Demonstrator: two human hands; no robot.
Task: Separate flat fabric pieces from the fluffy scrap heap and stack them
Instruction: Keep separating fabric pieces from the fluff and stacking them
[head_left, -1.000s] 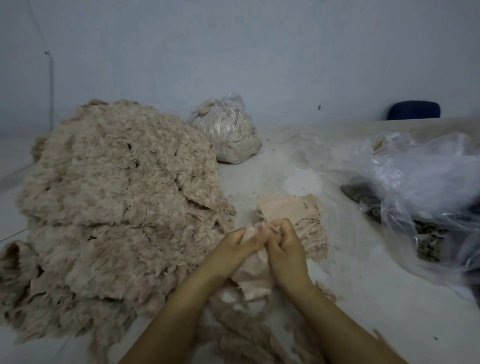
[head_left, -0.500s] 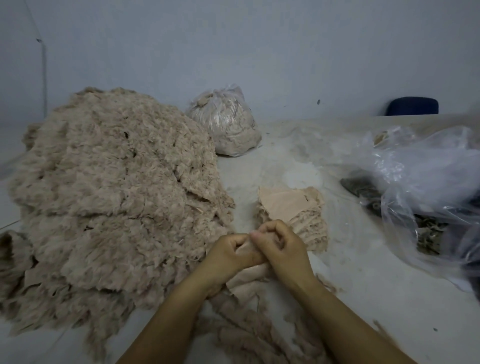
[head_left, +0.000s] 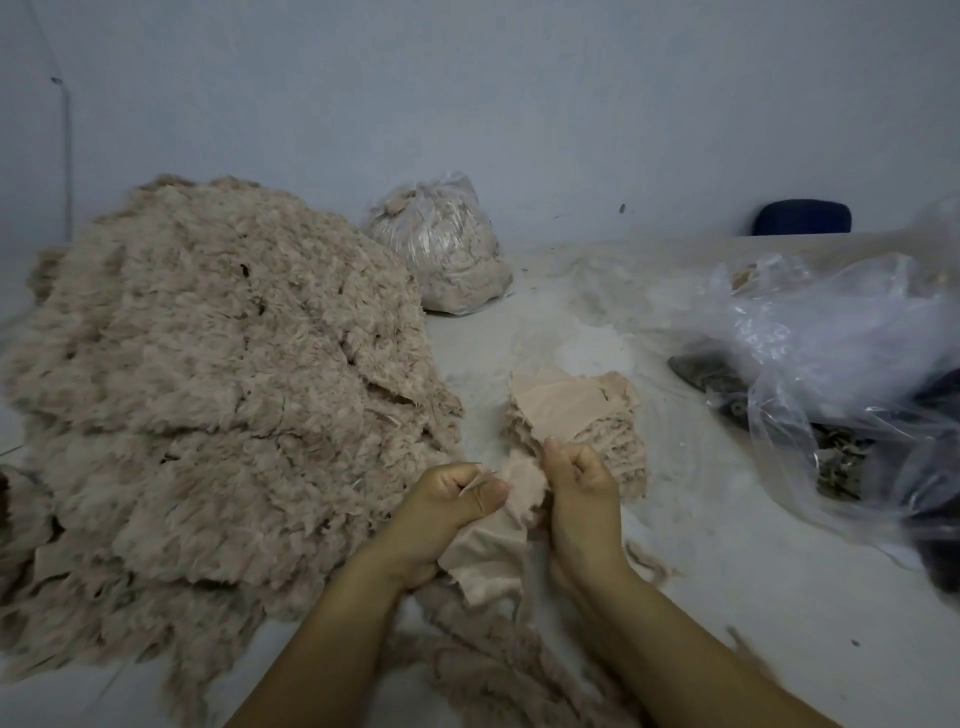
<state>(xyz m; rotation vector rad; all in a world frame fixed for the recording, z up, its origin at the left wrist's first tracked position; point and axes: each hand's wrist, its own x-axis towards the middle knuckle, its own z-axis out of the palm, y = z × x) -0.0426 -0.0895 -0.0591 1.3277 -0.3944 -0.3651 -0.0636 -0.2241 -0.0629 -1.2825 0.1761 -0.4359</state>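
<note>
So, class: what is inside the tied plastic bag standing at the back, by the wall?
Through the clear plastic bag you can see beige fluffy scraps filling it, like the big heap beside it. Anything deeper inside is hidden by those scraps and the plastic's glare.

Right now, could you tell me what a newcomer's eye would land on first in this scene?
First the big fluffy scrap heap filling the left side. Then the left hand and right hand at centre bottom, both gripping one fabric piece. Just beyond them sits the small stack of flat pieces.
</note>
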